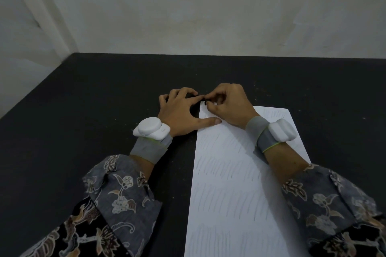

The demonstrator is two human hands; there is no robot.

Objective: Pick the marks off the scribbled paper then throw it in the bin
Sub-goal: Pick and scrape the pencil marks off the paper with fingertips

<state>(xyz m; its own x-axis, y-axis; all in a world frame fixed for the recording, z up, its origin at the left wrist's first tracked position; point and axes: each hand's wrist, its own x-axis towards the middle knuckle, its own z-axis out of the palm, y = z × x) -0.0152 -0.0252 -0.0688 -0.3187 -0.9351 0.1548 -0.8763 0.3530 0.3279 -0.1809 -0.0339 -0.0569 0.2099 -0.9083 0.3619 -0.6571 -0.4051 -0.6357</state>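
Two hands meet at the far left corner of your paper (236,183). The sheet lies flat on the dark table (104,94), running from that corner down to the near edge of view, a little right of centre. It is white, and rows of faint grey pencil strokes cover it from top to bottom, short slanted lines packed in bands. Its left edge is straight and sharp against the table.

Your left hand (179,112) rests mostly on the table just beside the sheet. Its thumb lies straight across the paper's left edge, pressing it down, and its fingers reach loosely toward the corner, gripping nothing.

Your right hand (227,106) sits over the paper's top corner with its fingers curled. Thumb and forefinger pinch a small dark bit (205,102) right at the corner; whether it is a piece of the marking or something else is too small to tell. The fingertips of both hands almost touch there.

Each wrist carries a grey band with a white device, and patterned sleeves cover both forearms. Your right forearm crosses over the sheet's right side.
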